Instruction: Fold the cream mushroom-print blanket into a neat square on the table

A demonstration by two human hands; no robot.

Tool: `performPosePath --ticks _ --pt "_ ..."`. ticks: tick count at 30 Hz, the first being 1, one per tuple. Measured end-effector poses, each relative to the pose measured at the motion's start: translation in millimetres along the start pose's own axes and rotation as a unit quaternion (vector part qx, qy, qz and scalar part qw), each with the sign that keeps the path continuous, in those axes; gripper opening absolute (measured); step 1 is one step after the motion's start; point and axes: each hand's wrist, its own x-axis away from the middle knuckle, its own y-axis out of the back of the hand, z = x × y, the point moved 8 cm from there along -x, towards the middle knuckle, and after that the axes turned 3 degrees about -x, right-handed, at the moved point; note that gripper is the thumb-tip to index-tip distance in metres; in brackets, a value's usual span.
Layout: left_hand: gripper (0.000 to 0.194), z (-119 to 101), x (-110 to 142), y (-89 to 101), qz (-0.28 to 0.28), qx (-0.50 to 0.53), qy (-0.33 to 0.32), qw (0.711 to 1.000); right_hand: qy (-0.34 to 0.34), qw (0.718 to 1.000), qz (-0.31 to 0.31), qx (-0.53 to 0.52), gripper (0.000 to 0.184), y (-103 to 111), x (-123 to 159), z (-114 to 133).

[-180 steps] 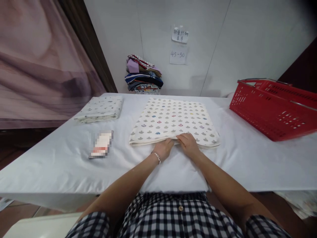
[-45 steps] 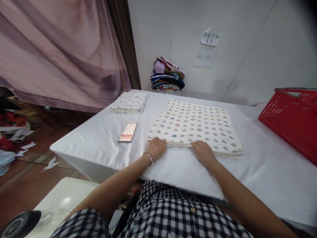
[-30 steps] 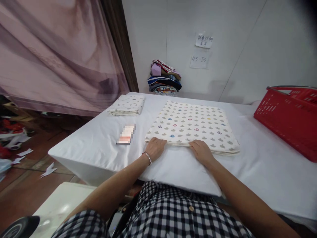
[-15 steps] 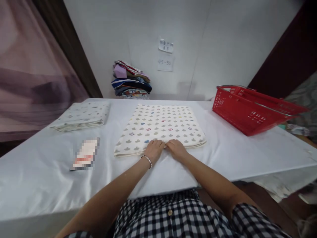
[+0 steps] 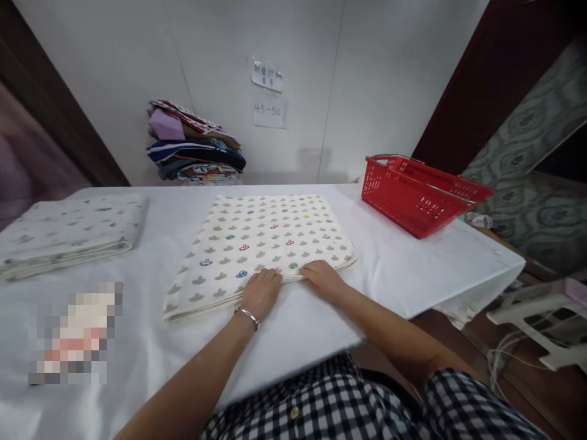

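Note:
A folded cream cloth [image 5: 261, 238] with small grey, blue, red and green printed motifs lies flat in front of me. Its near edge shows several stacked layers. My left hand [image 5: 262, 292], with a bracelet at the wrist, has its fingers curled over that edge, thumb hidden. A short way to the right, my right hand [image 5: 323, 280] grips the same edge, fingers bent on top. A second folded cloth [image 5: 77, 226], pale with sparse grey motifs, rests at the left, apart from both hands.
A red plastic basket [image 5: 413, 192] with metal handles stands on the white-covered table [image 5: 403, 275] at the right. Behind the table rises a pile of folded fabrics [image 5: 197, 143]. A blurred-out flat object [image 5: 77, 333] lies front left. A white stool [image 5: 545, 324] stands right.
The view has turned to the right, so things appear further left. My hands have moved apart along the cloth's near edge, leaving a wider gap between them.

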Motion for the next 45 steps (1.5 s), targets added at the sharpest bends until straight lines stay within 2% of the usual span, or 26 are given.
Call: performPosePath --ticks 3,8,10,12,14,18,23,26,29,34,40,45 --pt "0.020 0.1 -0.7 0.2 -0.003 0.012 -0.001 1.000 -0.041 0.999 -0.018 0.029 0.022 23.7 37.6 -39.6" --pt "0.019 0.8 -2.3 -1.1 0.002 0.024 -0.003 1.000 -0.163 0.978 -0.080 0.099 0.027 70.6 109.7 -112.0" --pt "0.019 1.4 -3.0 -1.4 0.000 0.031 0.000 1.000 -0.209 0.965 -0.128 0.089 0.028 85.0 130.4 -130.5" --pt "0.018 1.6 -3.5 -1.6 -0.003 0.037 0.001 0.999 -0.235 0.958 -0.158 0.052 0.028 90.2 139.9 -139.1" --pt "0.018 1.5 -3.6 -1.3 -0.009 0.037 0.002 0.999 -0.232 0.960 -0.155 0.016 0.027 87.6 136.4 -137.4" --pt "0.020 0.9 -3.0 -0.6 -0.017 0.034 0.001 0.999 -0.186 0.975 -0.117 -0.008 0.026 79.8 108.2 -115.0" --pt "0.019 0.6 -2.0 0.4 -0.028 0.037 0.002 0.999 -0.082 0.996 -0.038 0.020 0.025 67.1 70.7 -83.1" --pt "0.018 0.2 -1.7 0.2 -0.029 0.034 0.003 0.999 -0.047 0.997 0.018 0.055 0.024 57.4 59.6 -77.7" --pt "0.019 0.1 -1.6 0.6 -0.032 0.036 0.004 0.999 -0.048 0.996 0.039 0.070 0.024 55.1 55.1 -80.5" --pt "0.021 -0.5 -2.0 -0.8 -0.027 0.026 0.003 0.999 -0.072 0.990 0.000 0.124 0.023 63.7 56.8 -85.3" --pt "0.020 -0.4 -2.3 -2.1 -0.016 0.023 0.003 1.000 -0.049 0.990 0.068 0.114 0.027 47.6 63.2 -81.1" --pt "0.020 -0.7 -2.8 -2.6 0.007 0.019 0.003 1.000 -0.045 0.989 0.098 0.104 0.031 46.5 62.1 -74.8"
